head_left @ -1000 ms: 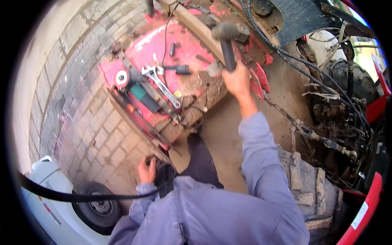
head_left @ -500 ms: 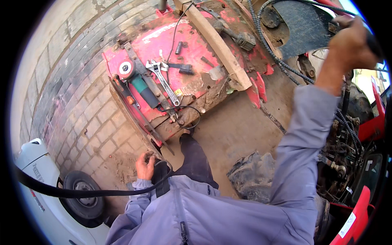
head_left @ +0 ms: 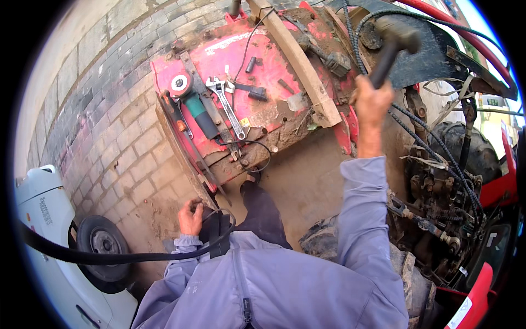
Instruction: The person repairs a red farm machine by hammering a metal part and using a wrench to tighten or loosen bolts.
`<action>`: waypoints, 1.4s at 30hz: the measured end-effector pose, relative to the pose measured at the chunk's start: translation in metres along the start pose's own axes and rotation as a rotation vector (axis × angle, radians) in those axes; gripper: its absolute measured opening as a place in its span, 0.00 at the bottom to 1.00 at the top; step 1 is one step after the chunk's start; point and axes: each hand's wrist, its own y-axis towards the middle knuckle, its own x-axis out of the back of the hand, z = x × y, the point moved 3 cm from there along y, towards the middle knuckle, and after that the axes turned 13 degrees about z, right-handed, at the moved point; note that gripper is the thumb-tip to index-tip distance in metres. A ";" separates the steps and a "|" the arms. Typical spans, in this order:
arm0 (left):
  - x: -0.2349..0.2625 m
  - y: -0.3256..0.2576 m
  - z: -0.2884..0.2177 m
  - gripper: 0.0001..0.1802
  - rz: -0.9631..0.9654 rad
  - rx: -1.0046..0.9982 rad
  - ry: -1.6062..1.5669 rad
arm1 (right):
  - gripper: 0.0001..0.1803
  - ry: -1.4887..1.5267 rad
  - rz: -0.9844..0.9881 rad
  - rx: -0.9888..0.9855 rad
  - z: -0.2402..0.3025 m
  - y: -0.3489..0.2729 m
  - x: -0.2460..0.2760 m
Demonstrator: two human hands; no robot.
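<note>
My right hand (head_left: pixel 373 103) is raised at the right, closed round the dark handle of a hammer (head_left: pixel 387 61). The hammer's head is blurred and points up and away. At the lower middle my left hand (head_left: pixel 190 218) has its fingers curled in, beside the near corner of a worn red machine deck (head_left: pixel 212 57); whatever it may hold is hidden. On that deck lie an angle grinder (head_left: pixel 200 116) with a green and black body, a silver adjustable wrench (head_left: pixel 229 109), a black cylindrical tool (head_left: pixel 253 92), a dark socket (head_left: pixel 251 64) and an orange-handled tool (head_left: pixel 181 125).
A muddy tan beam (head_left: pixel 298 66) crosses the deck. Black hoses (head_left: pixel 416 109) run beside my right arm to machinery with a large tyre (head_left: pixel 457 145). A white vehicle (head_left: pixel 46 211) with a wheel (head_left: pixel 104 241) stands left, and a black strap (head_left: pixel 126 257) crosses low in front.
My right hand has swung the hammer from the upper right edge inward to the left and lower. The view has shifted slightly; my left hand stays near the deck's corner.
</note>
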 end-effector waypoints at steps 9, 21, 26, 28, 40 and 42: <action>-0.009 -0.007 -0.001 0.10 0.016 0.050 -0.143 | 0.10 -0.021 -0.249 0.413 0.063 0.045 0.024; -0.011 -0.021 0.023 0.12 -0.076 0.099 -0.210 | 0.10 -0.289 0.063 -0.032 -0.120 -0.124 0.006; -0.017 -0.021 0.035 0.11 -0.053 0.109 -0.297 | 0.15 -0.258 0.576 -0.675 -0.067 -0.161 -0.022; -0.014 -0.019 0.026 0.10 -0.090 0.119 -0.397 | 0.19 -0.462 0.770 -0.497 -0.095 -0.171 -0.039; -0.019 -0.070 0.073 0.11 -0.328 0.273 -0.435 | 0.13 -0.562 1.566 0.503 -0.009 -0.166 -0.140; -0.039 -0.074 0.080 0.11 -0.317 0.255 -0.443 | 0.14 -0.869 1.518 0.271 -0.042 -0.123 -0.114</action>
